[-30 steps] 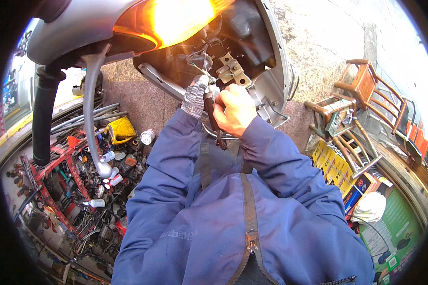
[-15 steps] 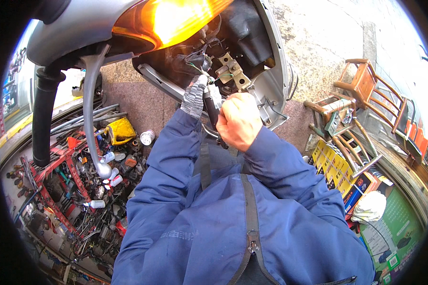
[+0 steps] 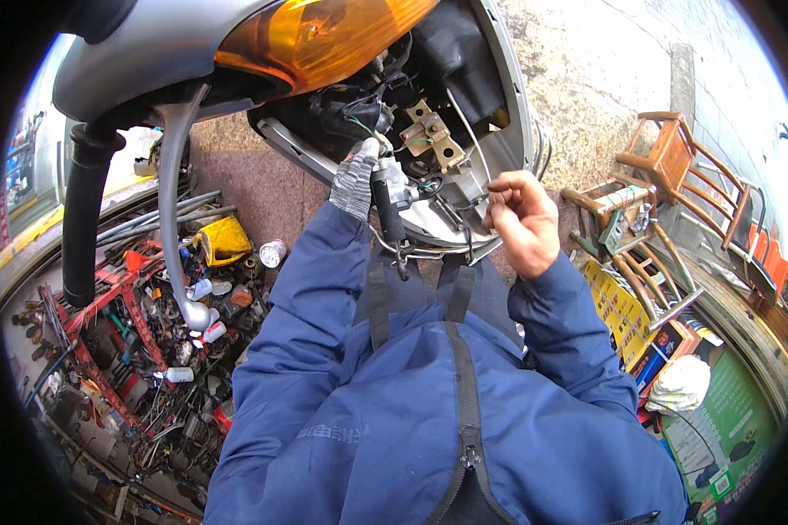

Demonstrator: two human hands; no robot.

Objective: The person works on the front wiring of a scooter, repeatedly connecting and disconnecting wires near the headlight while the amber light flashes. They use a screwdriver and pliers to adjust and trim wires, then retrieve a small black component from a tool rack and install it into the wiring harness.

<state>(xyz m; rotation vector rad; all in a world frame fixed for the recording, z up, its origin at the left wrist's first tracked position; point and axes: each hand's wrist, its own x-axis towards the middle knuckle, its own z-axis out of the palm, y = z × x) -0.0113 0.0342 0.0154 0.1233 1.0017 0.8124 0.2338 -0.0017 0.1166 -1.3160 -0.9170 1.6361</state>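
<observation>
An open grey scooter front housing [image 3: 521, 105] holds wiring, a black plastic part [image 3: 451, 61] and a metal bracket [image 3: 433, 140]. My left hand [image 3: 355, 182], in a grey knit glove, is closed on a dark cylindrical part [image 3: 387, 214] at the housing's lower edge. My right hand [image 3: 524, 220], bare, has curled fingers at the housing's lower right, near a thin pale cable [image 3: 467, 129]; what is between the fingertips is unclear. An amber turn lamp [image 3: 324, 44], unlit, sits on the grey upper cover [image 3: 131, 61], with a brake lever [image 3: 171, 210] hanging down.
On the left lie a red rack [image 3: 123, 324], tools, parts, pipes and a yellow container [image 3: 223, 241]. To the right stand wooden chairs [image 3: 674, 149], stacked boxes [image 3: 613, 306] and a white cloth [image 3: 678, 382]. A black handlebar grip [image 3: 87, 210] hangs at upper left.
My right hand has moved right, away from the dark cylindrical part, uncovering more of it. The amber lamp, bright earlier, is now unlit. My left hand stays in place.
</observation>
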